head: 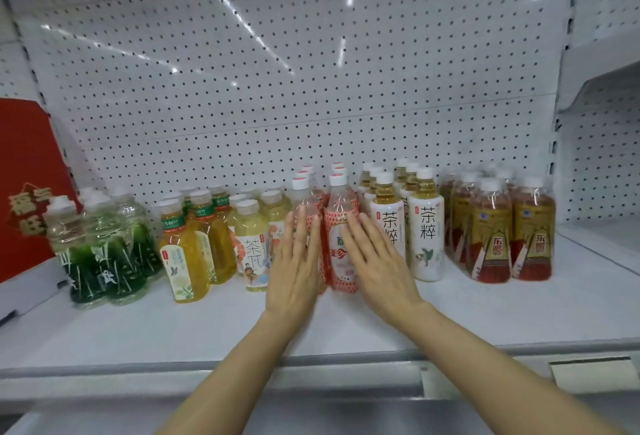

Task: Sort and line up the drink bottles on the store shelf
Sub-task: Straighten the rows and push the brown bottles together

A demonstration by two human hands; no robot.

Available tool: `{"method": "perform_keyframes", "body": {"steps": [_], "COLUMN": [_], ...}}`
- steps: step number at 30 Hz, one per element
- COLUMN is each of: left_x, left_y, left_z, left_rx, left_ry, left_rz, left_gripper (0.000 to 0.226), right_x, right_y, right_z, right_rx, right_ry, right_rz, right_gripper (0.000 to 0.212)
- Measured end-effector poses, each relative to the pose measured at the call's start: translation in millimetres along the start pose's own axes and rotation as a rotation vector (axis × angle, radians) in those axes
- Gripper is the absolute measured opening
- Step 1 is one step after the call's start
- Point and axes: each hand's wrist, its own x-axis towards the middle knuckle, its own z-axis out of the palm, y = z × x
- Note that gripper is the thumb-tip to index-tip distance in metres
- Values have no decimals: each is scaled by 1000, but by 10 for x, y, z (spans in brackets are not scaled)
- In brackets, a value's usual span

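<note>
White metal shelf point(346, 323) with a white pegboard back panel point(277, 88); a second shelf bay sits further right of the right hand, and a red box point(24, 174) with gold characters stands at the far left. Drink bottles stand upright in rows running front to back, grouped by kind. Just ahead of the hands: two rows of red-patterned bottles point(341, 244) with white caps, about three visible per row, clear above the red-and-white label. Left hand point(294, 261) is flat, fingers extended and together, palm against the front bottle of the left red row; right hand point(377, 261) likewise flat, fingers straight, laid on the right side of the front bottle of the right row. Neither hand grips anything. Right of the right hand: two rows of white-labelled tea bottles point(426, 237), three each, then amber bottles with gold-red labels point(502, 237), count unclear. Left of the left hand: pale yellow bottles point(252, 247), orange-yellow bottles with green bands point(183, 254), then green-tinted clear bottles point(104, 251); back rows too crowded to count.
</note>
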Motion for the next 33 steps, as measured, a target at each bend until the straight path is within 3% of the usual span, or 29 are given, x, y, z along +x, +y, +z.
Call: {"method": "perform_keyframes", "body": {"steps": [5,9,13,16,19,24,27,33], "left_x": [43,26,-69,-166,-213,-228,-229,-508], "left_y": [16,-15,-218,-570,-918,-1011,-1021,-1340], "left_z": [90,153,109,122,175,260,246,11], "left_rx": [-51,-106,-161,-153,-49,55,146,124], "left_ry": [-33,-94,-46,-8,-61,-175,-288,-305], "left_rz": [-2,23,102,-8,-96,-120,-95,-204], "left_gripper": [94,113,104,92,100,112,105,106], "right_x": [97,47,44,105,183,267,257,157], "right_y": [-205,-203,-254,-340,-443,-542,-563,-633], "right_z": [62,70,52,19,2,43,89,99], "right_rx": [19,-6,5,-20,-17,-11,-4,49], "right_ry": [-55,-79,-119,-122,-105,-114,-155,-168], "right_rz": [113,152,170,108,70,52,61,76], "right_gripper": [79,92,98,97,98,87,89,87]}}
